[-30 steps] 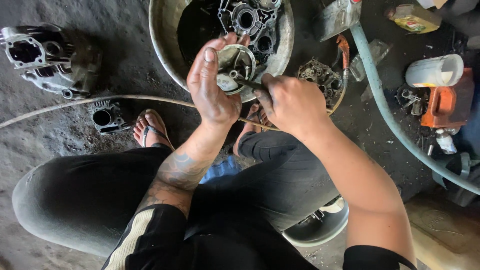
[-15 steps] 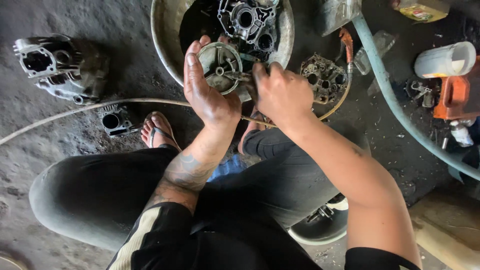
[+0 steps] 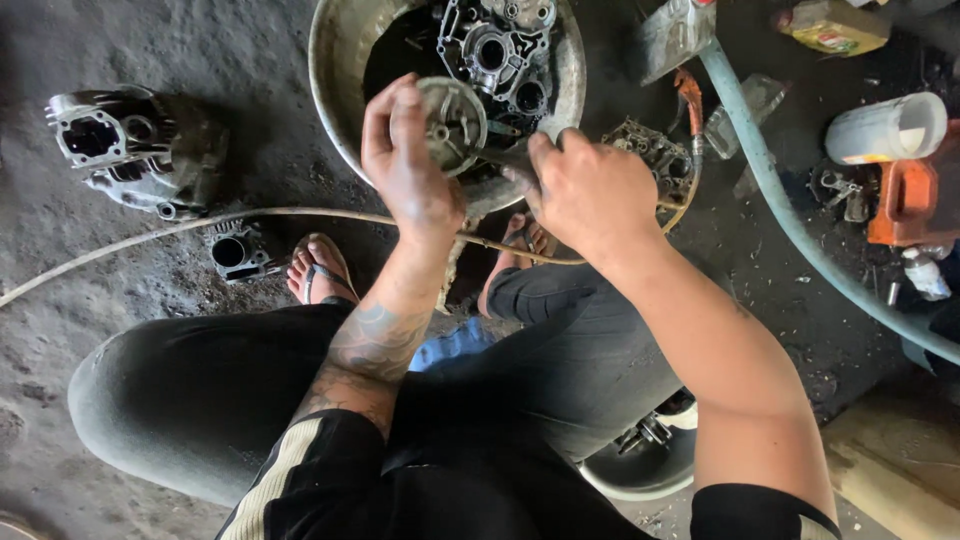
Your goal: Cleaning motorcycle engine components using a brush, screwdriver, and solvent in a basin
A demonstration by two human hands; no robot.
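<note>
My left hand [image 3: 408,165] grips a round, greasy metal engine part [image 3: 452,122] over the rim of a metal basin [image 3: 330,90]. My right hand [image 3: 590,190] is closed around a thin dark tool whose tip reaches toward the round part; the tool is mostly hidden by my fingers. Inside the basin lies a dark engine casing [image 3: 495,50] in black liquid. I am squatting, knees apart, feet in sandals [image 3: 318,268] on the floor.
An engine casing [image 3: 135,150] and a small cylinder part [image 3: 235,250] lie on the dirty floor at left. A thin hose [image 3: 160,232] crosses the floor. At right are a thick green hose [image 3: 790,220], a white jug [image 3: 885,128], an orange tool [image 3: 910,200] and another casing [image 3: 655,150].
Both hands have stayed on the round part over the basin; the part has been turned in my left hand, and the view has shifted slightly.
</note>
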